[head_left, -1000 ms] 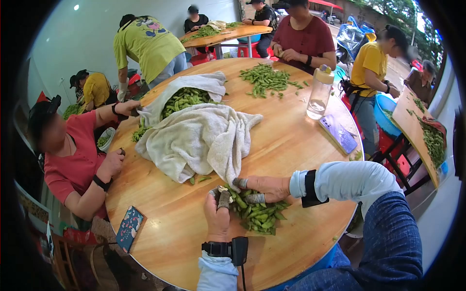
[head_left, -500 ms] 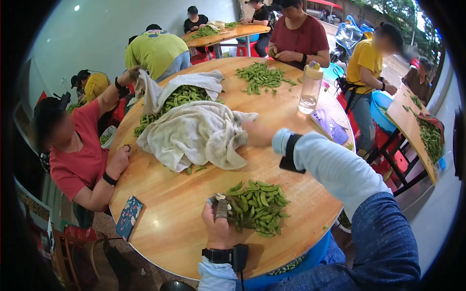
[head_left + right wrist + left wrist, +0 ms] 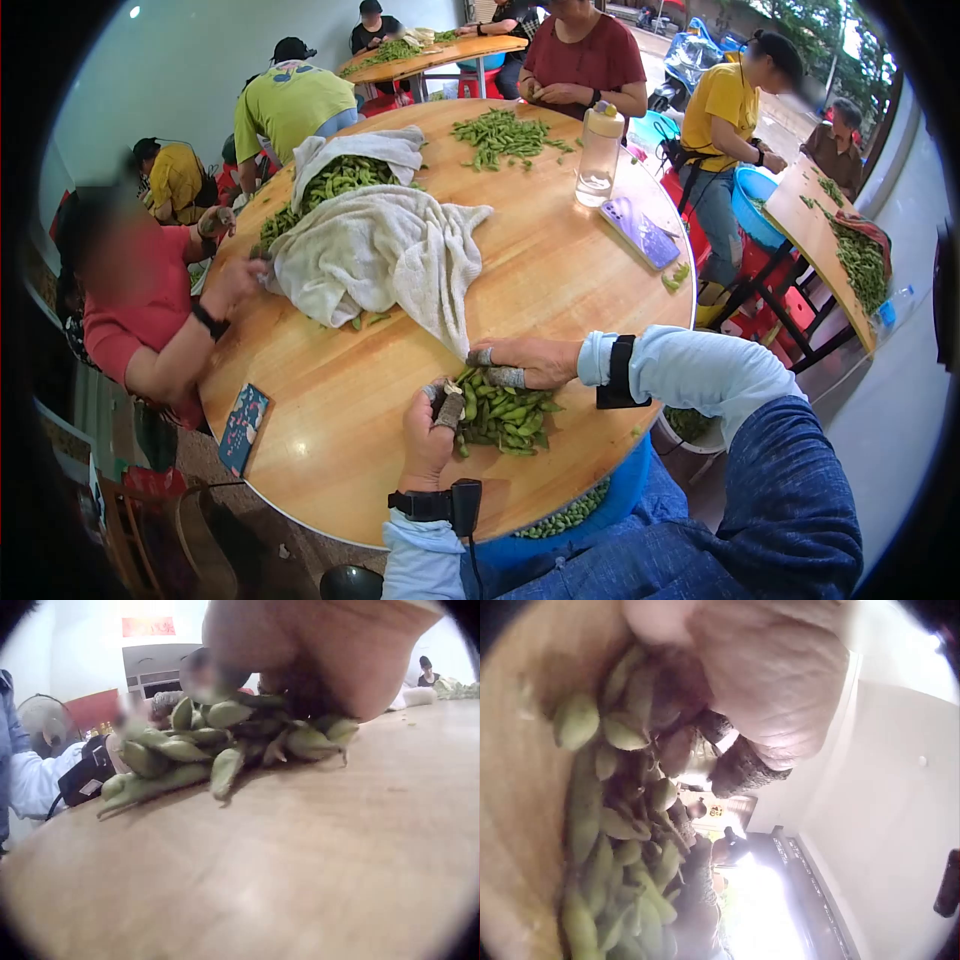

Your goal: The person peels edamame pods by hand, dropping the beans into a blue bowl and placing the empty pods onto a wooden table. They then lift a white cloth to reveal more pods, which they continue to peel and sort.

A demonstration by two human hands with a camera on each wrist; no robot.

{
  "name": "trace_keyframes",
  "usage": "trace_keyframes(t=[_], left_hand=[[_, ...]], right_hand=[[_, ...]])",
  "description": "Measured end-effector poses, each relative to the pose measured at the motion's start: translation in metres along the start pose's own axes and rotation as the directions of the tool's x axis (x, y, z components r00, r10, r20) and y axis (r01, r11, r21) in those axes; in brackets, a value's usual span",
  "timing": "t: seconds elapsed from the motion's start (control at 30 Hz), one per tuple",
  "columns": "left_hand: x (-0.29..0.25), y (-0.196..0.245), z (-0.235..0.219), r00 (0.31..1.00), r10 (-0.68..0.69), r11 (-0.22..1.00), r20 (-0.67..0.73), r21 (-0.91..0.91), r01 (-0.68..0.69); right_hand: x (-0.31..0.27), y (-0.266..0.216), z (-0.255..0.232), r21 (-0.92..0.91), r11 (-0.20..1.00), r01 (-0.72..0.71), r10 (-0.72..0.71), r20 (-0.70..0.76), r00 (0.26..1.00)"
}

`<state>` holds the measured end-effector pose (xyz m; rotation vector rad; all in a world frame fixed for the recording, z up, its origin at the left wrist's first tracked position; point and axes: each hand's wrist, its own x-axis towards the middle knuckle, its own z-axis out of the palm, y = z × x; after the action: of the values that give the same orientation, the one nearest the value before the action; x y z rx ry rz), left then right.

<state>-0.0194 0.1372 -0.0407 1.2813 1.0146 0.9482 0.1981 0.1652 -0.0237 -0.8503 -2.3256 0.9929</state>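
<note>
A heap of green pods (image 3: 505,415) lies on the round wooden table (image 3: 340,440). At its left edge the left hand (image 3: 428,440) has its wrapped thumb and fingers curled together, with a small pale piece (image 3: 453,388) at their tips; its underside is hidden. From the right, the right hand (image 3: 535,362) reaches over the heap's far edge, wrapped fingers extended beside a corner of the white cloth (image 3: 385,250). The left wrist view shows the left hand (image 3: 769,675) against the pods (image 3: 630,892). In the right wrist view the right hand (image 3: 322,652) hangs over the pods (image 3: 180,750).
More pods (image 3: 345,175) lie under the cloth. A bottle (image 3: 598,155), a purple phone (image 3: 640,232) and a patterned phone (image 3: 243,430) stand or lie on the table. Someone in red (image 3: 140,300) sits left. A blue tub (image 3: 600,500) is below the near edge.
The right hand left the heap, moved toward the cloth and is back at the heap. A corner of the cloth now reaches closer to the heap. The person in red lowered a raised arm.
</note>
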Motion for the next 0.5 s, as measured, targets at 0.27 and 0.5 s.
trace_keyframes(t=[0.27,0.5], left_hand=[[-0.033,0.027,-0.006,0.771,0.636,0.511,0.039,0.727,-0.458],[-0.075,0.041,0.02,0.976,0.198,0.962,-0.095,-0.172,-0.212]], right_hand=[[-0.036,-0.048,-0.008,-0.548,0.834,0.062,-0.058,0.023,0.998],[-0.047,-0.114,0.031,0.463,0.883,-0.069,0.232,-0.305,0.924]])
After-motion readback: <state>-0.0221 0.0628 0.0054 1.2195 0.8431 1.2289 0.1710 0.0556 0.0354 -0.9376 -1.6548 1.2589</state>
